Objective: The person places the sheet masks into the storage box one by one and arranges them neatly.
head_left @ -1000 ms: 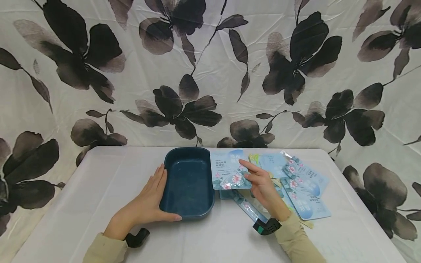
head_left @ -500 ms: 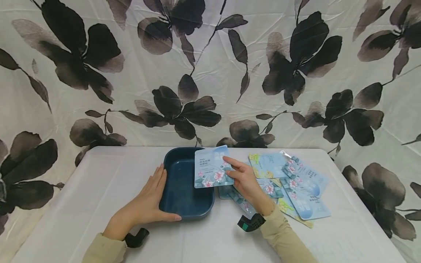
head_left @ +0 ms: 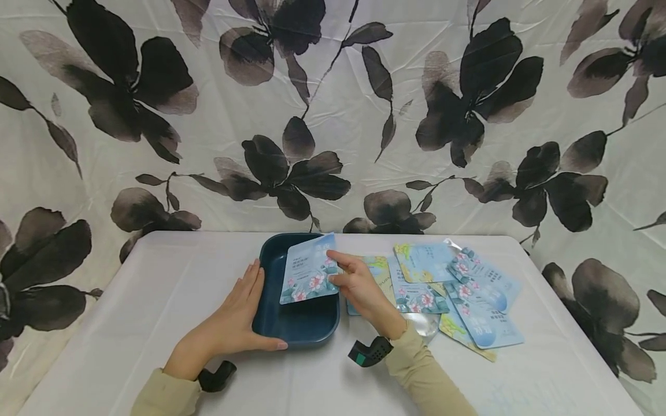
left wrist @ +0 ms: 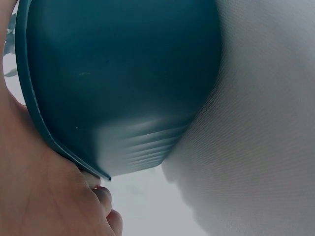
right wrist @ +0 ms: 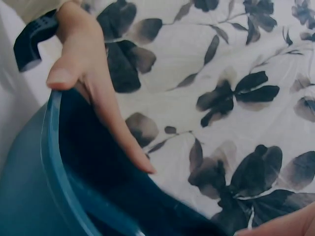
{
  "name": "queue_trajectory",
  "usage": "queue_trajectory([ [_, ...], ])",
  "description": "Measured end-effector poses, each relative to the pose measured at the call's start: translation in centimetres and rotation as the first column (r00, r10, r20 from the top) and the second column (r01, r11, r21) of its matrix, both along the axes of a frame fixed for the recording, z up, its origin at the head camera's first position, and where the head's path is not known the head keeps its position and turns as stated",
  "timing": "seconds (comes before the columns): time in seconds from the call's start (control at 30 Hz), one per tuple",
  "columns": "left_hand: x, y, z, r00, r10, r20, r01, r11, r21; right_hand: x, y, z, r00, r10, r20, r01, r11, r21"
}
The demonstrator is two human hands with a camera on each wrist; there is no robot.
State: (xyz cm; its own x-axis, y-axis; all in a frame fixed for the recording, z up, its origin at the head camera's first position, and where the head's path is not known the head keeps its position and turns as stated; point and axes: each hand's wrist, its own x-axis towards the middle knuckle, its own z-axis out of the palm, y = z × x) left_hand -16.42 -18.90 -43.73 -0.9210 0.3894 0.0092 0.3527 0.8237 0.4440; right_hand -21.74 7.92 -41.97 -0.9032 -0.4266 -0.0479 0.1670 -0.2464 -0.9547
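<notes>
Right hand (head_left: 359,286) pinches one light-blue facial-mask sachet (head_left: 308,277) by its right edge, tilted, over the right half of the dark teal tray (head_left: 270,323), centre of the head view. Left hand (head_left: 231,326) lies flat against the tray's left rim, fingers straight, thumb along the near edge; the left-wrist view shows the tray's outer wall (left wrist: 123,78) against the palm. Right-wrist view shows only the left hand's fingers (right wrist: 106,105) on the rim (right wrist: 56,162); the sachet is out of frame there.

To do this step well, judging from the frame: level the sachet, carry it left until it clears the right rim, lower it flat to the tray floor, then let go. Keep the left hand bracing so the tray doesn't skid on the white table (head_left: 156,289).

Counts: one tray, apparently holding nothing. One sachet in hand. Loose pile of sachets (head_left: 458,289) right of centre, overlapping — roughly six or seven, exact number unclear. Floral curtain (head_left: 333,115) fills the upper frame.
</notes>
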Motion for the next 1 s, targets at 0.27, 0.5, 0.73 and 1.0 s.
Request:
queue_trajectory([
  [0.27,0.3,0.0,0.5,1.000,-0.009,0.010,0.009,1.000,0.014,0.1,-2.0,-0.5,0.995,0.055,0.080,-0.053,0.998,-0.025],
  [0.5,0.4,0.0,0.6,1.000,-0.020,-0.006,0.020,1.000,0.018,0.3,-2.3,-0.8,0.994,0.072,0.083,-0.068,0.997,-0.042],
  [0.73,0.3,0.0,0.5,0.999,-0.029,-0.019,0.029,0.999,0.018,1.2,-2.9,-0.7,0.994,0.067,0.082,-0.065,0.998,-0.026],
  [1.0,0.3,-0.2,0.2,0.999,-0.036,-0.021,0.036,0.999,0.009,1.5,-3.6,-0.7,0.985,-0.011,0.175,0.033,0.992,-0.124],
])
